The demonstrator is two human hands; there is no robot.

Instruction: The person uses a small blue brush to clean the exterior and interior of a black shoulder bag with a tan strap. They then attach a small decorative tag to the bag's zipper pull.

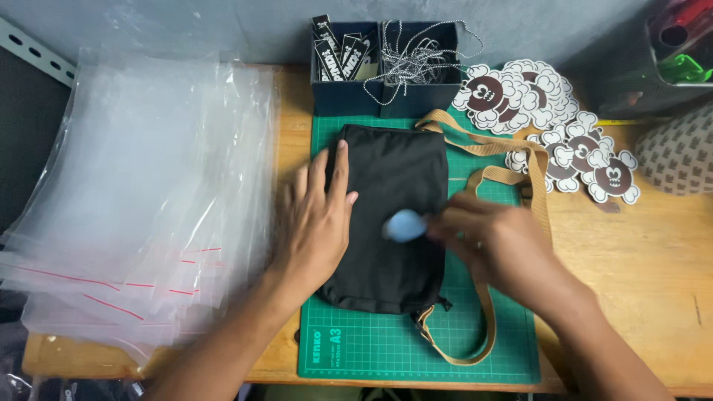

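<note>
Both forearms come in from the bottom edge. Left hand [316, 215] lies flat, fingers spread, palm down on the left side of the black bag [394, 200], pinning it. Right hand [494, 241] is motion-blurred; its fingers pinch a small pale-blue object [405, 225] against the bag's middle. Can't tell what the object is.

Bag lies flat on a green cutting mat [371, 345] at the centre of the wooden table [639, 275]. Its tan strap [512, 174] loops off to the right, passes under the right wrist and comes back to the bag's lower corner.

Around it:
- Stack of clear zip bags [141, 193] with red seal lines, left of the mat, just beside the left hand.
- Two dark blue boxes behind the mat: tags box [345, 82] with black tags, cord box [420, 74] with black-white cords spilling over.
- Pile of brown-white cloud-shaped stickers [549, 126] right of the boxes, some under the strap loop.
- Patterned fabric item [679, 152] at the right edge.
- Dark bin [653, 67] top right, red and green things inside.
</note>
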